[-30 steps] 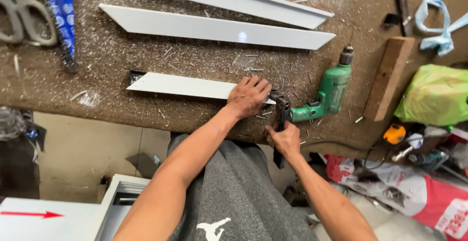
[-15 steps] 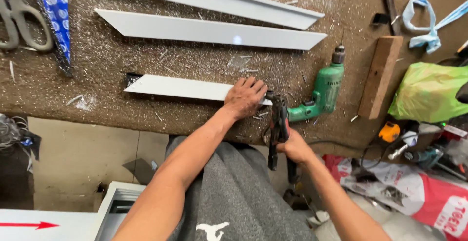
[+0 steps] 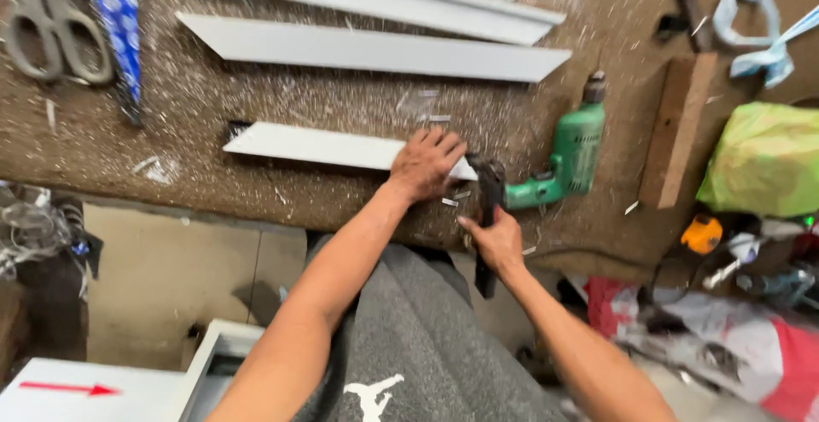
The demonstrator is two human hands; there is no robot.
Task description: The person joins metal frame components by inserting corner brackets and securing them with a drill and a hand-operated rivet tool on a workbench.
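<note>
White metal strip [image 3: 324, 146] lies along the near edge of the surface [image 3: 213, 192], its right end under the left hand [image 3: 425, 163], which is spread flat and pressing down. The right hand [image 3: 495, 241] is closed around the handle of a dark pliers-like tool [image 3: 489, 209] whose head meets that right end. For a clean result, it seems best to keep the strip pinned flat and the tool square to its end.

Beyond it, two longer white strips [image 3: 375, 51] lie parallel toward the far edge. A green drill [image 3: 567, 159] rests just right of the tool, a wooden block [image 3: 678, 128] farther right, scissors [image 3: 51, 25] at the far left corner. The brown surface is littered with metal shavings. Below the near edge, bags and clutter cover the floor [image 3: 171, 277].
</note>
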